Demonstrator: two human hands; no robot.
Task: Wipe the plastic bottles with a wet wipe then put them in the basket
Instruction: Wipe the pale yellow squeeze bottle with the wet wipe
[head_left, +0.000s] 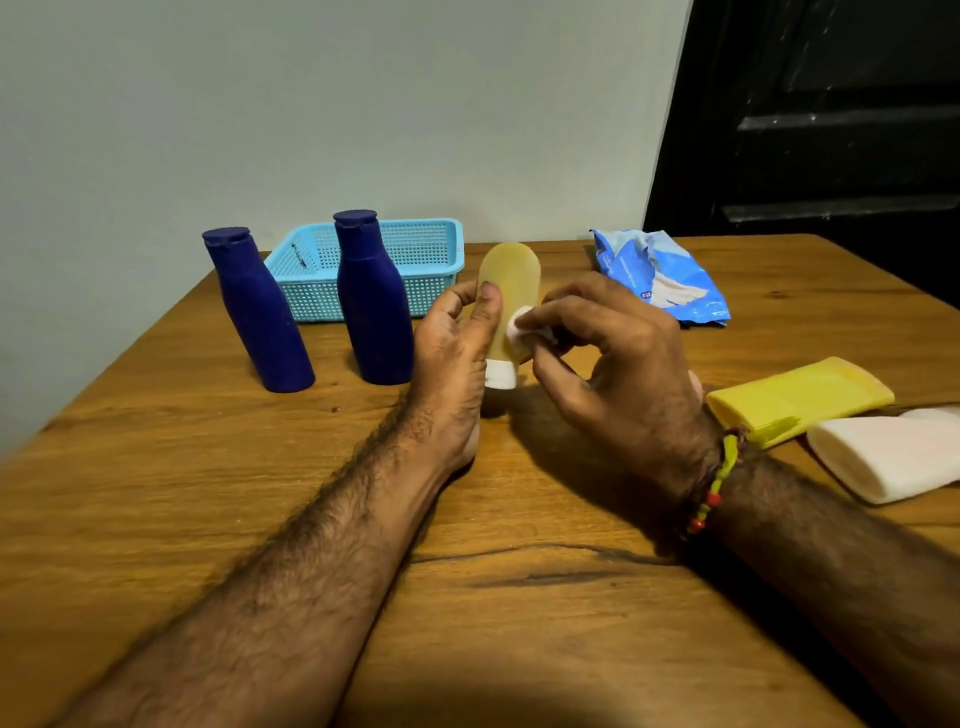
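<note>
A tan translucent bottle (511, 280) with a white cap stands cap-down on the wooden table (467, 597). My left hand (454, 353) grips its left side. My right hand (608, 358) presses a folded white wet wipe (519, 325) against the bottle's right side. Two dark blue bottles (260, 312) (373, 301) stand upright to the left. A light blue perforated basket (436, 249) sits behind them with nothing visible inside. A yellow bottle (800, 397) and a white bottle (893, 457) lie on their sides at the right.
A blue wet-wipe packet (660, 275) lies at the back right of the table. A pale wall runs behind the table, and a dark door stands at the far right. A beaded thread band circles my right wrist.
</note>
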